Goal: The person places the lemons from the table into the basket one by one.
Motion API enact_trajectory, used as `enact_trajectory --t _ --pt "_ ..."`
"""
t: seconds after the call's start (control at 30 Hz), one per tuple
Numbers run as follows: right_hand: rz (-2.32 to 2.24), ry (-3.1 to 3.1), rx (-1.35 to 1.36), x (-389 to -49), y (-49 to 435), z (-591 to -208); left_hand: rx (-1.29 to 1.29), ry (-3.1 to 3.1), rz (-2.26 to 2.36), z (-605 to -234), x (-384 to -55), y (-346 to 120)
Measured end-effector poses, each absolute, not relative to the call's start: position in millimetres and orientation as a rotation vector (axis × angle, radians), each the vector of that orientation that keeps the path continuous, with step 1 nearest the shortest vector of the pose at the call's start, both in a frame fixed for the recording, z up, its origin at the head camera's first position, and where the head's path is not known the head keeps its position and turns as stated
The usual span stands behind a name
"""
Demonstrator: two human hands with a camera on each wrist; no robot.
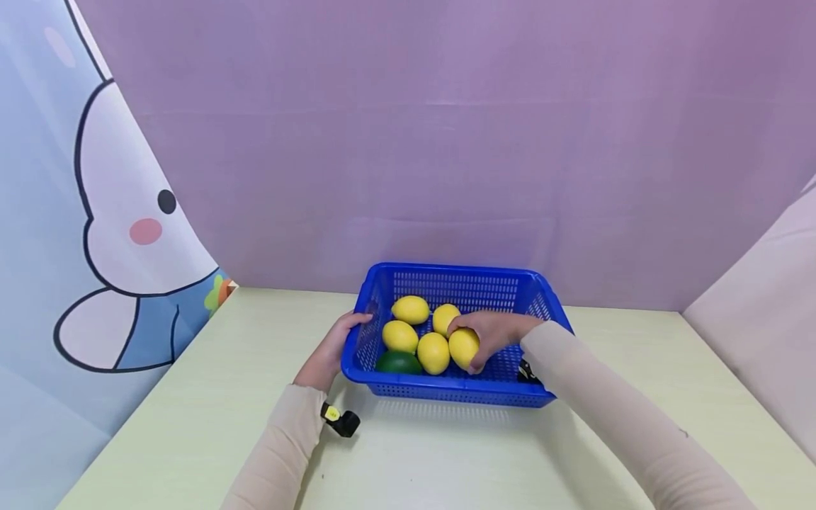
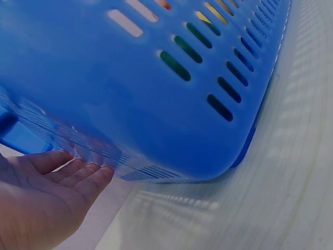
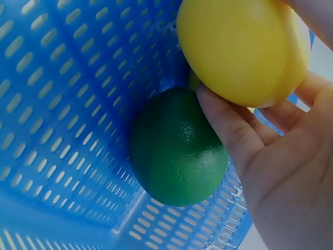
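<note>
A blue plastic basket [image 1: 446,380] stands on the table with several yellow lemons [image 1: 411,309] and a smooth green fruit [image 1: 398,363] inside. My right hand [image 1: 494,333] reaches into it and grips a lemon [image 3: 244,47] between thumb and fingers. Close by that lemon in the right wrist view lies a green fruit [image 3: 179,148]; I cannot tell whether it is the same one. At the basket's left end, my left hand [image 1: 331,350] holds the rim, with one digit over the top. Its other fingers [image 2: 86,179] touch the outer wall from outside.
The pale table [image 1: 433,460] extends on both sides of the basket. Behind it hangs a purple cloth [image 1: 408,142]. A blue cloth with a cartoon figure [image 1: 127,212] hangs at the left, and a white cloth [image 1: 765,283] at the right.
</note>
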State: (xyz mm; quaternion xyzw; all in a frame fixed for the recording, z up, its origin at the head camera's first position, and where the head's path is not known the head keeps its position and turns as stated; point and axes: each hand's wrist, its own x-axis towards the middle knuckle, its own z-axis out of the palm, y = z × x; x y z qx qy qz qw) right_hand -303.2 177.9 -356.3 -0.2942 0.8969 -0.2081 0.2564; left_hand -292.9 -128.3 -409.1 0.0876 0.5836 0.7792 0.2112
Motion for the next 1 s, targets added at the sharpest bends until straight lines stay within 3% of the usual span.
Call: enact_trajectory --t 1.0 --pt "-0.373 2.427 -0.643 -305.6 179.0 -360.1 0.234 1.621 2.161 -408.7 -294.0 -127.8"
